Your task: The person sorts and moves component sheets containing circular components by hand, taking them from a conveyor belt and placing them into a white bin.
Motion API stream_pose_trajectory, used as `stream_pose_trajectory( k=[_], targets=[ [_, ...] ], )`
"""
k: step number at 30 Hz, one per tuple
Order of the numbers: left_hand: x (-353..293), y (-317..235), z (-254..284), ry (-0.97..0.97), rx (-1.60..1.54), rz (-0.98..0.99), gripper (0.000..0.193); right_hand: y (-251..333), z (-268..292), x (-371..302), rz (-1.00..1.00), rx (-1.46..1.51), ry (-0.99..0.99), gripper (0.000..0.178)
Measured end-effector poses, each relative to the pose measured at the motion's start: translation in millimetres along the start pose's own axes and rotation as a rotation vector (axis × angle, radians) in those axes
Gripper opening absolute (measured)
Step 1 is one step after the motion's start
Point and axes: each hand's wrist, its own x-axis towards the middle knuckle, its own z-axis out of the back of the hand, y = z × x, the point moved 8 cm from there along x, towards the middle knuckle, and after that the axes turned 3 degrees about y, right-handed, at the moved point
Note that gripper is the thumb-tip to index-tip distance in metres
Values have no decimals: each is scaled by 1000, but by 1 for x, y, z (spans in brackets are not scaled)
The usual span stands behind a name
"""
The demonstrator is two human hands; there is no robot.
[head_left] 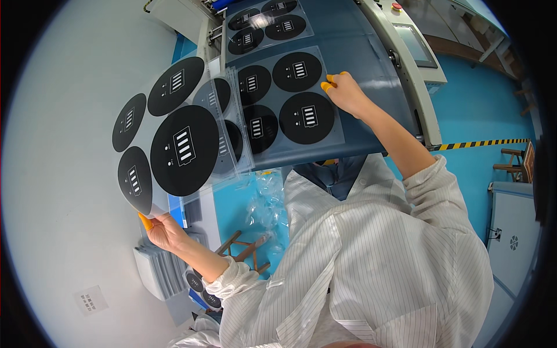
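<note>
My left hand [165,231], an orange finger cot on it, pinches the lower corner of a clear plastic sheet [219,185]. That sheet tilts up in the air at the left, carrying several black discs [200,156] with white battery-shaped marks. Its right part overlaps the belt's edge and other clear sheets there. Flat on the dark conveyor belt [368,64] lies a similar sheet [332,134] with black discs. My right hand [348,94], with orange finger cots, is closed at this sheet's right edge, fingertips bent together on it. Whether a finger is under the edge is hidden.
Farther up the belt lies another disc-printed sheet [270,42]. A machine side panel with a screen [415,45] and red button [396,7] borders the belt's right. Below left are a stack of sheets [159,269], a wooden stool [246,252] and crumpled clear plastic [270,200].
</note>
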Motion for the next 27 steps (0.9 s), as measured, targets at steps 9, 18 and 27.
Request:
stream_pose_trajectory(
  k=[9, 18, 27],
  targets=[
    [-55, -7, 1, -9, 89, -31, 23, 22, 2, -21, 100, -477, -40, 32],
    [-96, 18, 4, -30, 118, -99, 32, 119, -33, -146, 122, 874, 479, 33],
    [-131, 58, -16, 69, 602, 120, 31, 74, 22, -178, 194, 1167, 217, 37]
  ],
)
